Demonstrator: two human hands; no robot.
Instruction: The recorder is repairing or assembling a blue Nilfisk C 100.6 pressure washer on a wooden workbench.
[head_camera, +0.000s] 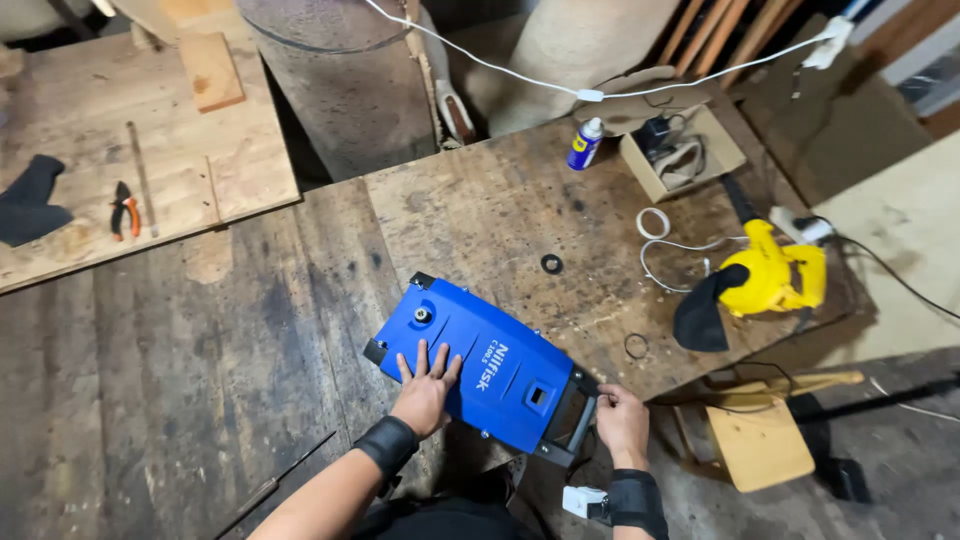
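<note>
The left hand (424, 392) lies flat, fingers spread, on the blue machine housing (478, 362). The right hand (621, 420) grips its black end.

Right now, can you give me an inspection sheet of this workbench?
Surface: worn wooden bench, stained.
Job's things: blue machine housing lying flat at the bench edge.
Clutter: spray can, cardboard box, yellow blower, black ring, pliers.
Hands: left hand spread flat on the housing; right hand gripping its dark end.
Cables: white cable strung overhead; white cord coiled.
Surroundings: wooden stool, grey drum.
</note>
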